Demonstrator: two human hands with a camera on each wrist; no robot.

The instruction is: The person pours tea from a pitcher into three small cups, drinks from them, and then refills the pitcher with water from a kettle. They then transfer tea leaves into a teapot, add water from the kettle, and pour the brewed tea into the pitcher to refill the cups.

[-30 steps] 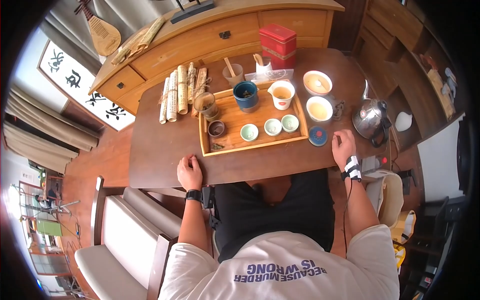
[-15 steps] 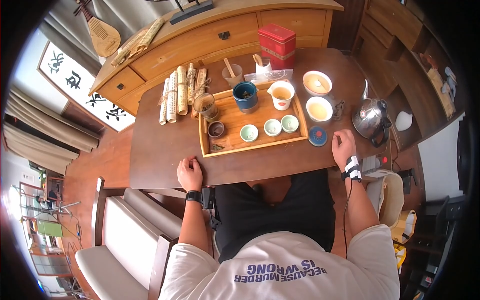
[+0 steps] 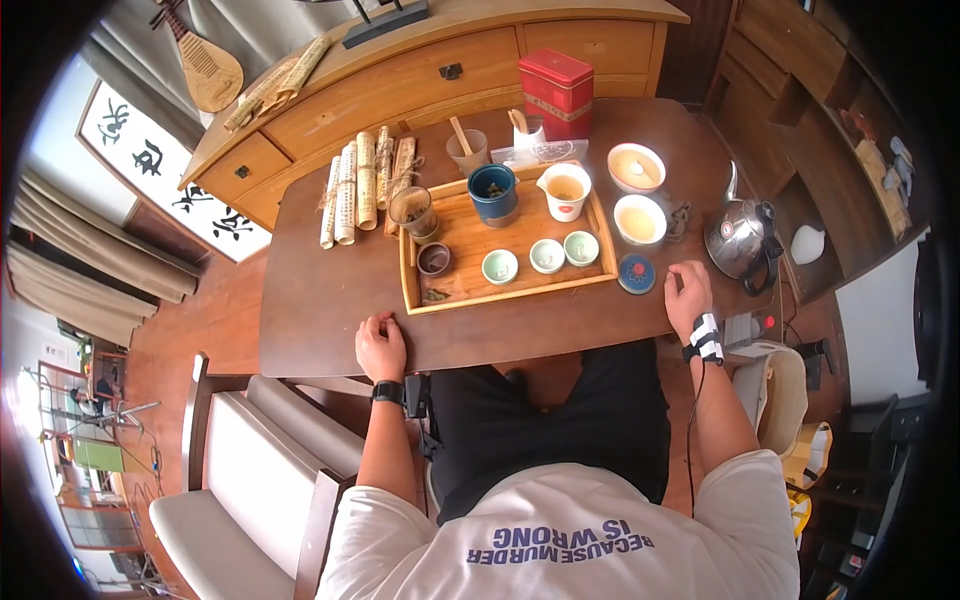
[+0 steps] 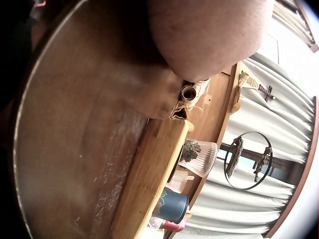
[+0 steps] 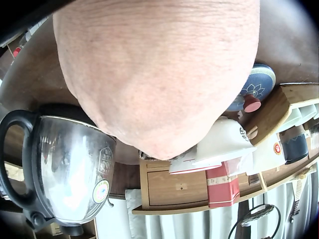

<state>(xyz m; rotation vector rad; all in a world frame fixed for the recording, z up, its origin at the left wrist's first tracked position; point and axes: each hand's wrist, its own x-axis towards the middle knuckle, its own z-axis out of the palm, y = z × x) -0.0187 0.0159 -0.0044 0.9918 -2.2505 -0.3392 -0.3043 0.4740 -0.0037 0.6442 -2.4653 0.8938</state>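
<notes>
In the head view my left hand (image 3: 380,348) rests on the table's near edge, left of the wooden tray (image 3: 510,297), fingers loosely curled round nothing. My right hand (image 3: 688,293) rests on the table, also holding nothing, between a round blue lid (image 3: 636,272) and a steel kettle (image 3: 738,240). On the tray stand a blue cup (image 3: 492,208) with leaves inside, a white pitcher (image 3: 564,205) of amber liquid, a ribbed glass (image 3: 412,208), a small dark cup (image 3: 434,259) and three pale green cups (image 3: 500,266). Both wrist views show mainly the back of each hand; the fingers are hidden.
Right of the tray are a white bowl (image 3: 639,218) of pale liquid and a second bowl (image 3: 637,180). Behind it stand a red tin (image 3: 556,92) and a tool holder (image 3: 468,158). Several tied scrolls (image 3: 345,190) lie back left. A padded chair (image 3: 255,450) stands beside me.
</notes>
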